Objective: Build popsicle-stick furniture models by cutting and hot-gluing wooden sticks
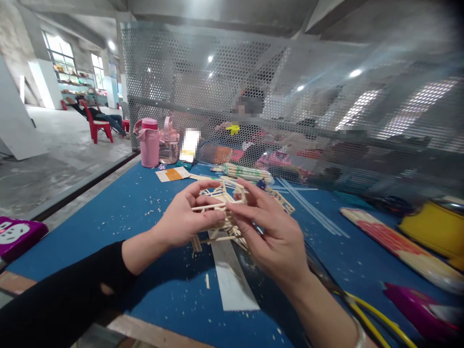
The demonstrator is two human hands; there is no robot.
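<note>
Between my two hands is a small frame of pale wooden sticks point(208, 207), raised above the table. My left hand point(192, 210) pinches its left side, thumb in front and fingers behind. On the right, my right hand point(266, 227) grips the frame with thumb and fingertips near its upper corner. More wooden sticks point(227, 238) lie loosely heaped beneath and behind the hands, partly hidden by them. Below, a white paper strip point(235, 290) lies flat on the blue table point(119, 217). A short stick piece point(208, 281) rests left of the strip.
A pink thermos point(150, 145), a clear bottle point(169, 145) and a bright-screened phone point(190, 145) stand at the back left. Packed sticks point(246, 171) lie behind. A perforated metal screen point(188, 87) closes the far side, people beyond it. At right are a long stick packet point(395, 241) and yellow-handled tool point(380, 314).
</note>
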